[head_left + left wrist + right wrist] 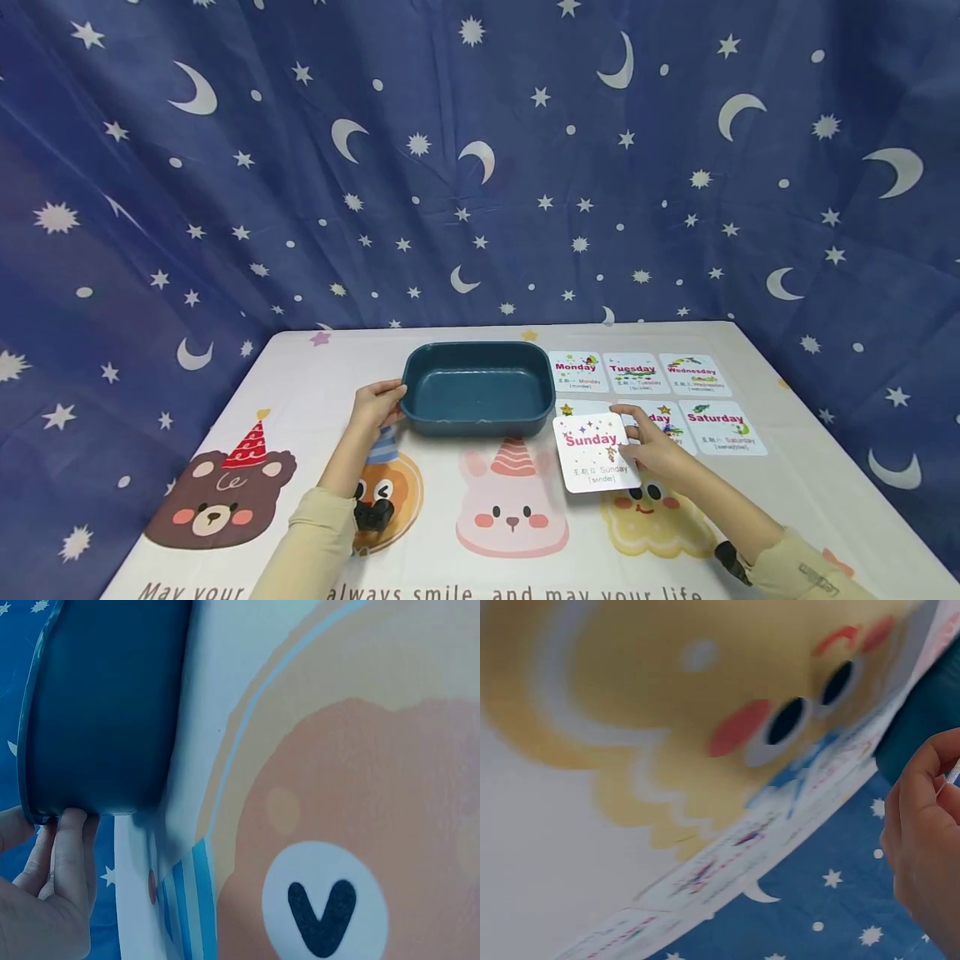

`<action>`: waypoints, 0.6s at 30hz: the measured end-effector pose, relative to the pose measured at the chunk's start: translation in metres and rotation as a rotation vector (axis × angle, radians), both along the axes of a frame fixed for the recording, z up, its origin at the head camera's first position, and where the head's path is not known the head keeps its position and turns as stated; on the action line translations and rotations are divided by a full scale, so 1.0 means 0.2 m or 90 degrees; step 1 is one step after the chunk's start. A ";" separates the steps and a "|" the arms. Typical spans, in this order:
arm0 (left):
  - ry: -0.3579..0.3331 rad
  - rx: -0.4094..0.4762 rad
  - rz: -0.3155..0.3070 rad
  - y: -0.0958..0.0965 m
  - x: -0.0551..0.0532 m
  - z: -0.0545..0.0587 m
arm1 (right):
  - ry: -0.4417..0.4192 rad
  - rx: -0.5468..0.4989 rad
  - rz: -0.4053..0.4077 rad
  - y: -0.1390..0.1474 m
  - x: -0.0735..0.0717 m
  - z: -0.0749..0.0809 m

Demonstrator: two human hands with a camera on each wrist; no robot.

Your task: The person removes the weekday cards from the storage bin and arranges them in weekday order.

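Observation:
A dark teal plastic basin [480,427] stands on the table, and its inside shows nothing lying in it. My left hand [375,406] grips the basin's left rim, thumb at the top edge and fingers below it in the left wrist view [56,877]. Between thumb and fingers, my right hand [651,442] holds a white flashcard [597,454] reading "Sunday", tilted up with its face toward me. In the right wrist view the card is mostly hidden by the hand [930,832]. Behind it, the held card and hand partly cover two cards in the lower row.
Right of the basin lie day cards in two rows: Monday [579,372], Tuesday [637,373], Wednesday [694,375] behind, Saturday [723,428] in front. The white tablecloth [315,467] bears cartoon animals. A blue star-patterned curtain [420,208] hangs behind the table.

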State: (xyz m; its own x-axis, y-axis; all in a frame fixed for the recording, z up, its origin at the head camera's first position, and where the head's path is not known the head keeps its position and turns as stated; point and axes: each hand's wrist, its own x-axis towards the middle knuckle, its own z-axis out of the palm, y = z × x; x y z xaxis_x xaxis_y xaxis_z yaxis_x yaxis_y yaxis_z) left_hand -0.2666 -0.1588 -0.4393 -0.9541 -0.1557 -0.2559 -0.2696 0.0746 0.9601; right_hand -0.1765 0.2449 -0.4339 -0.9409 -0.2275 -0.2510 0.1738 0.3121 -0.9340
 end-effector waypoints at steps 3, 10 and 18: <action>-0.001 0.005 -0.003 -0.01 0.00 0.00 | -0.010 0.026 -0.004 0.03 0.02 -0.02; 0.002 0.002 -0.002 -0.01 -0.02 -0.01 | -0.023 0.086 -0.018 0.05 0.04 -0.08; -0.001 -0.005 -0.001 0.00 -0.02 -0.01 | 0.001 0.114 -0.031 0.03 0.08 -0.14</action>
State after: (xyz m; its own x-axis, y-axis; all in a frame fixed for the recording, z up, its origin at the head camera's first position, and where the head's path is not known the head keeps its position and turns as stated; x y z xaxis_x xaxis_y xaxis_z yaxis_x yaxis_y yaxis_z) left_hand -0.2699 -0.1591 -0.4413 -0.9540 -0.1558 -0.2560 -0.2707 0.0820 0.9592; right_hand -0.1613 0.2516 -0.4626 -0.9500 -0.1327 -0.2827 0.1921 0.4651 -0.8642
